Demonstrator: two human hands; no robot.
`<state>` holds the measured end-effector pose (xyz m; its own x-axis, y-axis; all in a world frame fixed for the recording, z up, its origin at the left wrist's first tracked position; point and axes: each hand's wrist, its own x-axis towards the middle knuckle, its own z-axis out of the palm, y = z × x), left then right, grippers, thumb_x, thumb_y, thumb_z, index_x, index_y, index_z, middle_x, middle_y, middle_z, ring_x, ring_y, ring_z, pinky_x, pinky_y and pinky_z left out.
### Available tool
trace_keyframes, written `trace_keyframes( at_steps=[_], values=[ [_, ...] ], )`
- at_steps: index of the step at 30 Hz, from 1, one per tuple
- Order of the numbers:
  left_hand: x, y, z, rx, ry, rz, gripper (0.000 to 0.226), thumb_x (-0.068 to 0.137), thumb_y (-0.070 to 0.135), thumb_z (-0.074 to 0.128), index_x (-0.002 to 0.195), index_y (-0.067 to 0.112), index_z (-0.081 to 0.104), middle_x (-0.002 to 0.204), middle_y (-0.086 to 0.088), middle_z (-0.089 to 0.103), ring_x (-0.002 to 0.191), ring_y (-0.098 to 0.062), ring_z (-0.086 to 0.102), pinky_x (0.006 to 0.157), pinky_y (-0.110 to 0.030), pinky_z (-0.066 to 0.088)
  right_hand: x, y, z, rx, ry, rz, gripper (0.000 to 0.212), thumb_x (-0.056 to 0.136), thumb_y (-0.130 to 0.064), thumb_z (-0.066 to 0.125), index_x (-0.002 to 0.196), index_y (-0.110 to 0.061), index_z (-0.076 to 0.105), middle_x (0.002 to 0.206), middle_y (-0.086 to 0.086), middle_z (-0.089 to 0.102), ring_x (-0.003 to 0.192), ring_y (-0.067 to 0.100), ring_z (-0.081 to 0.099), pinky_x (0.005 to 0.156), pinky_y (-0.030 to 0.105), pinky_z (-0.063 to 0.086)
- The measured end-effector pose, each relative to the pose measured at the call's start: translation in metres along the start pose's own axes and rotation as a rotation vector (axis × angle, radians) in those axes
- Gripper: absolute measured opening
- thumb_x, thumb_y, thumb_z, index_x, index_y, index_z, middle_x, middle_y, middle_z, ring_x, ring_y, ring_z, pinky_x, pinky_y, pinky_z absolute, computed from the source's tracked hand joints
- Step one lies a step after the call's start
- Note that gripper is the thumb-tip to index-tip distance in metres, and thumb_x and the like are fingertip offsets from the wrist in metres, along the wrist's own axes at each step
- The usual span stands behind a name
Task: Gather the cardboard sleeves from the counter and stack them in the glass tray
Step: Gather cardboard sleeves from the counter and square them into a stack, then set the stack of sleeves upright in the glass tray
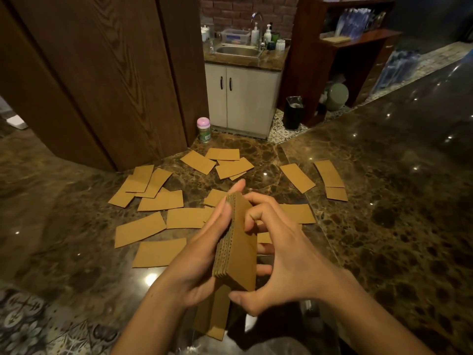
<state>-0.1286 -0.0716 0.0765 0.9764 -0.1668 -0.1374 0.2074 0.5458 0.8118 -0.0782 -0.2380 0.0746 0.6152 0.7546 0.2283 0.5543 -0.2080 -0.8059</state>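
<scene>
Both hands hold a stack of flat brown cardboard sleeves point(239, 248) on edge above the dark marble counter point(384, 226). My left hand point(202, 254) presses the stack's left face with thumb on top. My right hand point(284, 254) cups the right face, thumb under the near end. Several more sleeves lie loose on the counter: a group at the left point(153, 196), a pile at the back point(225, 163), two at the right point(297, 178) point(331, 179). Below the hands, more sleeves point(215, 319) stand in what looks like the glass tray point(307, 311), mostly hidden.
A small jar with a pink lid point(203, 129) stands at the back of the counter beside a tall wooden cabinet point(102, 73). Beyond are a sink unit point(240, 52), a black bin point(294, 112) and wooden shelves point(358, 47). The counter's near edge drops to patterned floor tiles point(30, 324).
</scene>
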Motion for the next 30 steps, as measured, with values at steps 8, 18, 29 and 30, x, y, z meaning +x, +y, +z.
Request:
trace_keyframes(
  at_steps=[8,18,29,30],
  values=[
    [-0.044,-0.016,-0.079,1.019,0.380,0.081,0.048,0.087,0.053,0.062,0.134,0.051,0.052,0.130,0.024,0.061,0.109,0.004,0.064,0.082,-0.020,0.057,-0.033,0.003,-0.009,-0.286,-0.355,0.306,0.081,0.061,-0.067,0.089,0.115,-0.052,0.030,0.133,-0.053,0.013,0.128,-0.022,0.022,0.095,0.005,0.035],
    [-0.069,-0.054,-0.099,0.996,0.394,-0.083,0.052,0.095,0.025,0.068,0.131,0.059,0.054,0.111,0.037,0.068,0.106,0.018,0.062,0.084,-0.016,0.055,-0.025,0.034,0.073,-0.524,-0.496,0.260,0.082,0.064,-0.059,0.087,0.122,-0.029,0.039,0.142,-0.005,0.030,0.130,0.016,0.031,0.109,0.036,0.043],
    [-0.070,-0.062,-0.106,1.004,0.424,-0.083,0.054,0.095,0.030,0.069,0.124,0.072,0.052,0.104,0.005,0.078,0.085,-0.012,0.076,0.081,-0.030,0.061,-0.026,0.050,0.119,-0.772,-0.517,0.259,0.088,0.072,-0.059,0.076,0.138,-0.020,0.033,0.172,0.015,0.007,0.149,0.047,0.016,0.124,0.057,0.009],
    [-0.070,-0.062,-0.105,1.000,0.426,-0.081,0.054,0.095,0.028,0.069,0.124,0.071,0.053,0.103,0.008,0.078,0.084,-0.010,0.076,0.080,-0.030,0.061,-0.026,0.046,0.122,-0.773,-0.530,0.288,0.088,0.074,-0.060,0.075,0.140,-0.021,0.031,0.173,0.015,0.003,0.150,0.050,0.015,0.123,0.061,0.011]
  ],
)
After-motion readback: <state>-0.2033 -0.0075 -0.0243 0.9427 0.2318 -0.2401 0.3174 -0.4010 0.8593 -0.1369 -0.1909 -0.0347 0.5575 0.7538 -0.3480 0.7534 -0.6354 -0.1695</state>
